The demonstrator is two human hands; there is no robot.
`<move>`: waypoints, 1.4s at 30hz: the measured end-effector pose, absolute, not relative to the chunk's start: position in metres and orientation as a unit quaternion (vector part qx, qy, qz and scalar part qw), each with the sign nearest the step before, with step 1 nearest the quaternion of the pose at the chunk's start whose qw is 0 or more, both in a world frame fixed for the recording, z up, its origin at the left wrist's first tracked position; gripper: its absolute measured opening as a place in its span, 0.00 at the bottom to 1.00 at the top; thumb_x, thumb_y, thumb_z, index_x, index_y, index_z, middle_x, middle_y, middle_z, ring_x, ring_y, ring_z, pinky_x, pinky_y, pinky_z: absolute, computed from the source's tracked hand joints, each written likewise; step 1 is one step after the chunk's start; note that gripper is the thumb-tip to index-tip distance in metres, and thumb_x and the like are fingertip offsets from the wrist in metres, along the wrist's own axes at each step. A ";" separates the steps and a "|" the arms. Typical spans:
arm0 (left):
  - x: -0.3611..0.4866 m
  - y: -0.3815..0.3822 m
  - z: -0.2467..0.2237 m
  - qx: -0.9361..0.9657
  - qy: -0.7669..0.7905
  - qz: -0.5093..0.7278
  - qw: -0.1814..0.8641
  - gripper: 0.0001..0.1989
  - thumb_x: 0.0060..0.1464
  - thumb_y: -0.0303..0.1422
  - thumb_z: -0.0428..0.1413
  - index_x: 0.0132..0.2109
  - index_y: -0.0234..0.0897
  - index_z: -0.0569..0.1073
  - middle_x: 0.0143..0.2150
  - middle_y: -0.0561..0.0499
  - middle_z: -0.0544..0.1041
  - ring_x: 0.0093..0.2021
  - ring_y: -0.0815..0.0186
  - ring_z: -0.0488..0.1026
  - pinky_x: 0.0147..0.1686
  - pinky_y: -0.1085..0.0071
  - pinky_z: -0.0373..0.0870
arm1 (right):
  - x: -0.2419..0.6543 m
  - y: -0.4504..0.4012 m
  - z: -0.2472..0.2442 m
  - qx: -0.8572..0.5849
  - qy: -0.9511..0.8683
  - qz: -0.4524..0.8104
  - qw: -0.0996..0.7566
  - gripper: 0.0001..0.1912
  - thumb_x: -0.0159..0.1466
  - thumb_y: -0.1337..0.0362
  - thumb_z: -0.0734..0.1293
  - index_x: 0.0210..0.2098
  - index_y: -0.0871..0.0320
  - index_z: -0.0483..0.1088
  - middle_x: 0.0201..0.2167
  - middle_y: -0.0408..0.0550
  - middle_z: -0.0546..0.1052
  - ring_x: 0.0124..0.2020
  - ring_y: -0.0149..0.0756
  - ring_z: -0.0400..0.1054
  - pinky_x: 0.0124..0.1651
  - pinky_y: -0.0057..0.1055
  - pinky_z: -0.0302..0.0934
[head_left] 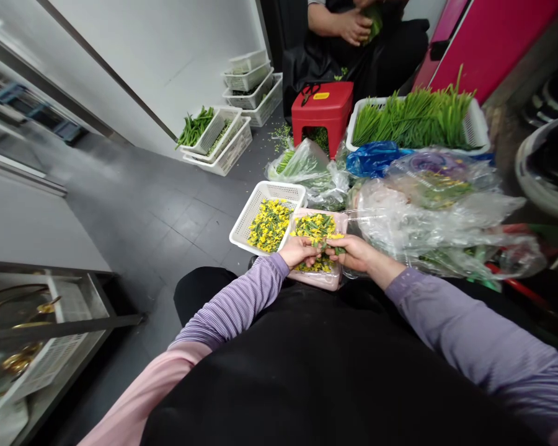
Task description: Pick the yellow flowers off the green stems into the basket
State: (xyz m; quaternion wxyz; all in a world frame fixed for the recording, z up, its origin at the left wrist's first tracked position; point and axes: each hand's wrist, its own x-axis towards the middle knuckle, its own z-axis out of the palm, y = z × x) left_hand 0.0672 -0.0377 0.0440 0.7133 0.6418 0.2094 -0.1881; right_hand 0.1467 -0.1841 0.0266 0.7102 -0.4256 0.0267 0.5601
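Both hands meet over a pale pink tray [324, 284] on my lap, which holds small green pieces with yellow flowers [315, 227]. My left hand [298, 251] is closed, its fingertips pinched together at the tray's middle; whatever they grip is too small to make out. Facing it, my right hand [353, 253] is closed on a yellow-flowered green sprig [338, 249], thumb on top. The fingertips of the two hands nearly touch. Beside the tray on the left stands a white perforated basket [245, 218] with more yellow-flowered pieces [270, 224] in it.
Plastic bags of greens [418, 217] crowd the right side. Ahead are a red stool [323, 111] with scissors [309, 93], a basket of long green stalks [411, 121], and another person's hand [354, 26] holding something green. Stacked white baskets [230, 155] line the wall; a metal shelf [97, 322] stands left.
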 end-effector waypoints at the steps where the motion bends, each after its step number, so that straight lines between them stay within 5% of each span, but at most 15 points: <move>1: 0.068 -0.037 0.043 0.668 0.221 -0.195 0.683 0.13 0.40 0.33 0.60 0.27 0.28 0.66 0.17 0.55 0.69 0.13 0.77 0.62 0.14 0.80 0.60 | 0.147 -0.184 0.026 -0.447 0.028 0.551 0.704 0.05 0.47 0.71 0.66 0.23 0.63 0.64 0.20 0.44 0.68 0.18 0.23 0.57 0.17 0.22 0.50; 9: 0.075 -0.048 0.043 0.803 0.199 -0.220 0.517 0.08 0.42 0.29 0.58 0.24 0.32 0.65 0.10 0.59 0.63 0.10 0.76 0.60 0.12 0.80 0.57 | 0.137 -0.180 0.016 -0.601 -0.085 0.461 0.647 0.12 0.45 0.65 0.70 0.28 0.59 0.64 0.12 0.35 0.62 0.13 0.23 0.52 0.14 0.22 0.44; 14: 0.077 -0.045 0.044 0.737 0.238 -0.230 0.590 0.07 0.42 0.27 0.58 0.31 0.29 0.68 0.13 0.58 0.66 0.13 0.75 0.64 0.18 0.77 0.64 | 0.144 -0.179 0.022 -0.528 -0.008 0.475 0.704 0.09 0.45 0.70 0.68 0.26 0.61 0.65 0.18 0.41 0.68 0.15 0.22 0.55 0.16 0.22 0.48; 20: 0.076 -0.032 0.046 0.692 0.278 -0.226 0.627 0.13 0.47 0.21 0.53 0.43 0.24 0.65 0.17 0.57 0.68 0.15 0.75 0.66 0.21 0.75 0.68 | 0.154 -0.184 0.030 -0.451 0.085 0.514 0.724 0.07 0.46 0.74 0.65 0.23 0.61 0.62 0.17 0.41 0.66 0.15 0.23 0.55 0.15 0.22 0.49; 27: 0.080 -0.049 0.055 0.766 0.170 -0.213 0.582 0.30 0.47 0.21 0.51 0.58 0.30 0.54 0.18 0.58 0.68 0.14 0.75 0.64 0.19 0.78 0.64 | 0.139 -0.183 0.027 -0.531 -0.052 0.500 0.682 0.10 0.46 0.67 0.69 0.28 0.62 0.66 0.17 0.40 0.68 0.14 0.21 0.53 0.14 0.21 0.45; 30: 0.085 -0.053 0.057 0.797 0.153 -0.193 0.552 0.29 0.44 0.22 0.54 0.55 0.32 0.59 0.18 0.58 0.68 0.13 0.76 0.61 0.17 0.79 0.60 | 0.138 -0.182 0.024 -0.572 -0.056 0.448 0.685 0.09 0.46 0.65 0.69 0.25 0.62 0.66 0.15 0.39 0.65 0.13 0.21 0.52 0.14 0.21 0.44; 36: 0.087 -0.048 0.052 0.750 0.215 -0.202 0.593 0.06 0.46 0.27 0.54 0.35 0.29 0.69 0.22 0.54 0.70 0.14 0.79 0.59 0.15 0.79 0.58 | 0.147 -0.184 0.022 -0.551 0.027 0.419 0.721 0.08 0.47 0.66 0.70 0.25 0.61 0.66 0.19 0.41 0.68 0.16 0.23 0.55 0.16 0.22 0.49; 42: 0.079 -0.055 0.053 0.763 0.205 -0.134 0.598 0.05 0.46 0.28 0.54 0.32 0.30 0.69 0.16 0.58 0.63 0.14 0.79 0.56 0.16 0.80 0.56 | 0.148 -0.186 0.026 -0.499 0.057 0.455 0.735 0.08 0.47 0.69 0.70 0.24 0.62 0.65 0.18 0.41 0.67 0.15 0.21 0.54 0.15 0.21 0.47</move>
